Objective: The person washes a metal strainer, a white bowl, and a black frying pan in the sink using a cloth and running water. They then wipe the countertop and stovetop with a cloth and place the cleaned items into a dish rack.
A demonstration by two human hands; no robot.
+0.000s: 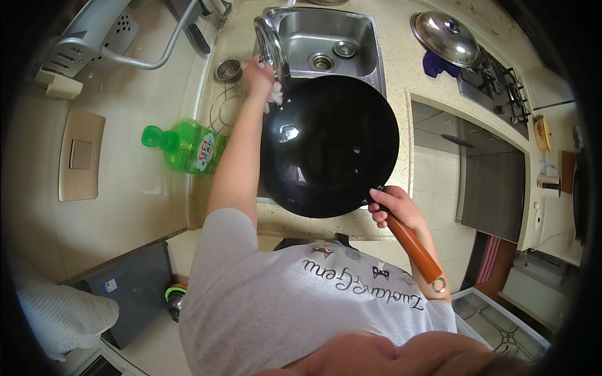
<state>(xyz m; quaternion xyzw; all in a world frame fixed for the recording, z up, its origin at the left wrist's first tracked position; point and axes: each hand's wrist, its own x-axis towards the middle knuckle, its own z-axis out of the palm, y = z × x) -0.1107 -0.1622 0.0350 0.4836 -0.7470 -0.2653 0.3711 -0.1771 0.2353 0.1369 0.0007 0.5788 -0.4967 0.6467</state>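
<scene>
My right hand point(397, 207) grips the brown wooden handle point(414, 244) of a black wok point(329, 150) close to where it joins the pan. The wok is tilted, its glossy inner side facing me, over the near part of the steel sink. A few water drops show near its upper left rim. At the chrome faucet point(273, 42), my left hand point(258, 80) is closed around a crumpled whitish cloth or scrubber point(275, 94). That hand is against or just beside the faucet; its fingertips are partly hidden.
The sink's far basin point(301, 28) holds a loose strainer point(344, 49). A green dish soap bottle point(188, 145) stands left of my forearm, near a wire rack point(221, 110) and a drain basket point(229, 70). To the right are a steel lid point(447, 37), a purple cloth point(439, 64) and a gas stove point(498, 89).
</scene>
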